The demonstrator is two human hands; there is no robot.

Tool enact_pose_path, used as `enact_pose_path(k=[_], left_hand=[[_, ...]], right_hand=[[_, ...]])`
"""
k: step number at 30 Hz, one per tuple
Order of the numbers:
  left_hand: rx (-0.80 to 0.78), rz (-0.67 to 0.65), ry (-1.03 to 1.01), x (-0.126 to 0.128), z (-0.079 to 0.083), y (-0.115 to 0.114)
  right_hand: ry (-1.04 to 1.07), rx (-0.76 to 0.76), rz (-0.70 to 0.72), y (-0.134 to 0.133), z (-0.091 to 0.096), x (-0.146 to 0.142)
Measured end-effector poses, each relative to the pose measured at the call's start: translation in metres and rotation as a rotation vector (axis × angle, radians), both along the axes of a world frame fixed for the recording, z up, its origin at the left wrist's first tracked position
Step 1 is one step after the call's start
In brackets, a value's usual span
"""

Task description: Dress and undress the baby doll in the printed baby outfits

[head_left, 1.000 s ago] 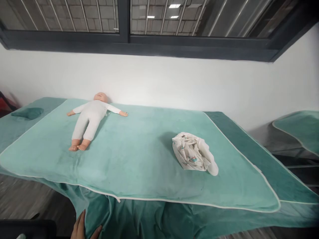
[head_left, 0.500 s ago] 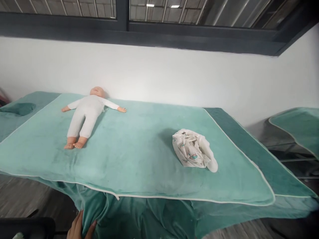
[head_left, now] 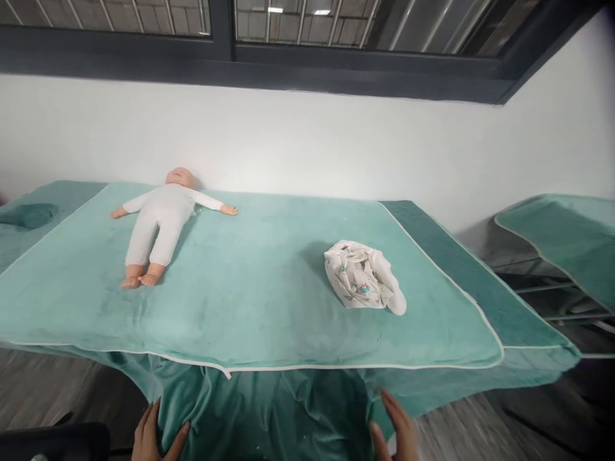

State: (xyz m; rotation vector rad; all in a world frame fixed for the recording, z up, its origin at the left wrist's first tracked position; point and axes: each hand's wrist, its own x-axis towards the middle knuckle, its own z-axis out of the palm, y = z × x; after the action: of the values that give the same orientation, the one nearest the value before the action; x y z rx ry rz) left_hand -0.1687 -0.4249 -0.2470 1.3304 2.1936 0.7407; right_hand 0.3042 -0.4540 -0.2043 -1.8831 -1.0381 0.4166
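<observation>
At the lower edge, my left hand (head_left: 156,438) touches the hanging green cover (head_left: 250,416), its thumb and fingers apart with folds of cloth between them. My right hand (head_left: 396,430) is at the cover's hanging side further right, thumb and fingers spread, holding nothing that I can see. Both palms are cut off by the frame. A baby doll (head_left: 161,214) in a white suit lies on its back at the left of the bed, arms out. On the right lies a crumpled white printed cloth (head_left: 360,278), away from both hands.
A light green blanket (head_left: 259,288) with white piping covers the bed top. A white wall (head_left: 288,141) and a dark window frame (head_left: 336,70) stand behind. Another green-covered bed (head_left: 571,230) is at the right. A black object (head_left: 57,442) sits at lower left.
My right hand has come into view at the lower right. My left hand stays at the hanging cover. The view has shifted slightly to the right.
</observation>
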Motion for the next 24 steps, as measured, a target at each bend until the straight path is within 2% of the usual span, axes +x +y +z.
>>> enact_pose_path(k=[2, 5, 7, 9, 12, 14, 17, 19, 21, 24], left_hand=[[0.019, -0.025, 0.042, 0.005, 0.005, 0.003], [0.096, -0.109, 0.092, 0.024, 0.020, 0.011], [0.154, -0.167, 0.086, 0.043, 0.034, 0.015], [0.220, -0.212, 0.064, 0.064, 0.048, 0.017], [0.314, -0.290, 0.021, 0.094, 0.066, 0.016], [0.322, -0.385, 0.008, 0.110, 0.076, 0.016], [0.262, -0.553, 0.008, 0.126, 0.087, 0.017], [0.243, -0.655, -0.006, 0.133, 0.090, 0.016], [0.263, -0.726, -0.024, 0.137, 0.088, 0.014], [0.293, -0.737, -0.038, 0.140, 0.077, 0.007]], right_hand=[[-0.053, 0.072, -0.025, 0.027, 0.021, 0.013], [-0.249, 0.224, 0.159, 0.080, 0.063, 0.029], [-0.453, 0.241, 0.236, 0.117, 0.087, 0.037], [-0.683, 0.166, 0.219, 0.151, 0.107, 0.043], [-0.905, -0.149, 0.283, 0.189, 0.132, 0.049], [-0.903, -0.272, 0.313, 0.206, 0.149, 0.052], [-0.804, -0.376, 0.356, 0.225, 0.175, 0.059], [-0.729, -0.416, 0.437, 0.236, 0.196, 0.067], [-0.627, -0.372, 0.467, 0.246, 0.219, 0.077], [-0.405, -0.166, 0.322, 0.258, 0.258, 0.092]])
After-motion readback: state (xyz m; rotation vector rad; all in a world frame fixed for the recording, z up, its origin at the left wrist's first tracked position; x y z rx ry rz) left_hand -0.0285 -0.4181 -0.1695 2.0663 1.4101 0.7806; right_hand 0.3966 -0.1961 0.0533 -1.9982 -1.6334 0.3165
